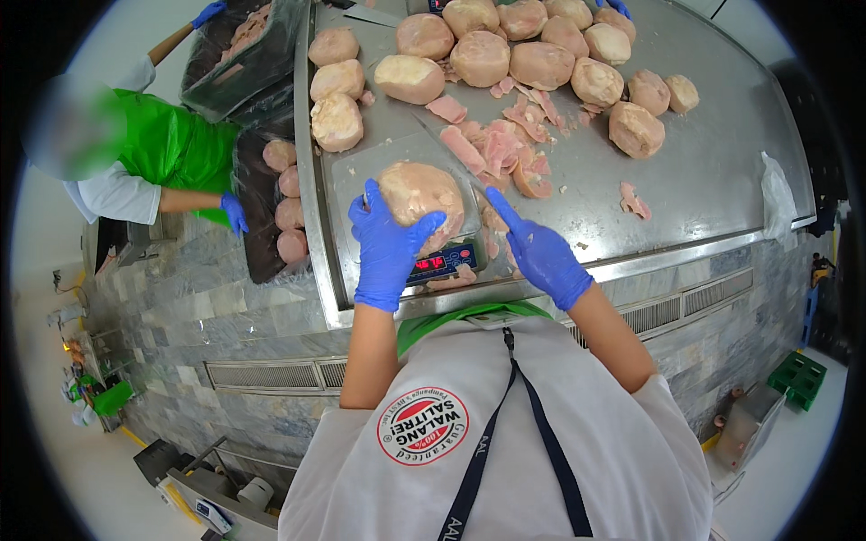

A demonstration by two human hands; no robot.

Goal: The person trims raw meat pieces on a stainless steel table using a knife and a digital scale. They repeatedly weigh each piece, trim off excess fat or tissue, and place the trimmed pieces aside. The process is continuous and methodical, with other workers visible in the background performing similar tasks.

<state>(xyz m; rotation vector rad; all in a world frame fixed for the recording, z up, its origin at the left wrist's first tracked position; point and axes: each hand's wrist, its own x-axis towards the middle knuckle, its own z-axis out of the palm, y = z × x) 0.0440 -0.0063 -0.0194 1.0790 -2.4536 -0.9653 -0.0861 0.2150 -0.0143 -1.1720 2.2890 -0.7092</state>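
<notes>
Two blue-gloved hands reach forward over the near edge of the steel desk. The left hand comes up from six o'clock, its fingers spread wide and cupped against the near side of a pale pink lump of meat, thumb pressed to the lump at its four o'clock. The right hand lies at three o'clock of the lump, forefinger stretched toward eleven o'clock along a knife, the other fingers curled narrow. The knife's handle is hidden under the glove, and whether the blade touches the lump is hard to tell.

The lump sits on a small scale with a red lit display, at the desk's near edge. It is rounded, beige-pink and rough-surfaced. At one o'clock of it lie pink trimmings; farther off, at twelve, a heap of similar lumps. At nine o'clock another person's gloved hand reaches a dark tray.
</notes>
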